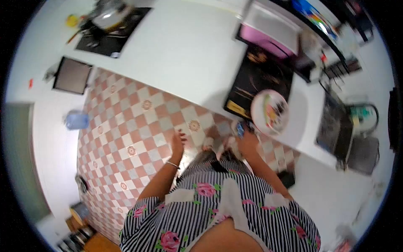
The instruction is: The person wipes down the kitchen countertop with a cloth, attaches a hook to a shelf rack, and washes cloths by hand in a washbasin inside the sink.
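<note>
My left hand hangs over the tiled floor to the left of my body, fingers apart and holding nothing. At the counter's front edge, my right hand is closed on a small blue-and-white thing, too blurred to name. Just beyond that hand is a pale round plate with green, red and dark food pieces on it. The plate overlaps the front right of a black cooktop.
The white counter runs across the front. A pink-and-white box stands behind the cooktop. At the far left are a pot on a second black cooktop and a blue water jug. A dark appliance stands right.
</note>
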`<state>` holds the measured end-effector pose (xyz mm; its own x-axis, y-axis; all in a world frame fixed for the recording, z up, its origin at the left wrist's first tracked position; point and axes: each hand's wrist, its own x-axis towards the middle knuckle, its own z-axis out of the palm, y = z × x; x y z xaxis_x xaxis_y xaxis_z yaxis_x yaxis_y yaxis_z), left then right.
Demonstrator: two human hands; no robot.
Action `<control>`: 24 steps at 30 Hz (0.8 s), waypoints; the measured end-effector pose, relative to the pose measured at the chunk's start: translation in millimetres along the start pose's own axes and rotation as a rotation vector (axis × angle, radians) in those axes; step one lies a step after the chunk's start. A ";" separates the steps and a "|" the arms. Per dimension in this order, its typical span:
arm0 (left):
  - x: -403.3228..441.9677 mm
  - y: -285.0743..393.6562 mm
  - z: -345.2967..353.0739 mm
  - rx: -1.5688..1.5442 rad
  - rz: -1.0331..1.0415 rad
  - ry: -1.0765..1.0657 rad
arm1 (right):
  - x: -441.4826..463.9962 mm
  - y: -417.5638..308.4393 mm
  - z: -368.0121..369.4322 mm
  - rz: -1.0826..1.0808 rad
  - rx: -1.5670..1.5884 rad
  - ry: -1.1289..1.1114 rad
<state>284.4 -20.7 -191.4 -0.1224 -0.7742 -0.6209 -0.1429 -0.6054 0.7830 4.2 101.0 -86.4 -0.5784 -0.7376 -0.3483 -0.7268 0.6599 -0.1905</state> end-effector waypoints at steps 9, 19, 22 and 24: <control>-23.4 4.4 -26.7 -0.031 0.060 0.200 | 32.0 -81.0 -1.6 -0.167 -0.111 -0.079; -47.6 0.3 -38.6 -0.067 -0.021 0.201 | 55.6 -155.3 0.1 -0.294 -0.006 -0.155; -50.5 -4.4 -42.8 -0.071 -0.035 0.176 | 55.2 -165.8 4.6 -0.382 0.011 -0.057; -51.4 -9.4 -46.4 -0.068 -0.025 0.160 | 58.3 -171.8 14.7 -0.453 0.025 -0.012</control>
<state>337.6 16.3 -165.2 0.0387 -0.7748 -0.6311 -0.0770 -0.6320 0.7712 100.8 -53.3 -87.5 -0.2000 -0.9512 -0.2350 -0.8966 0.2744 -0.3476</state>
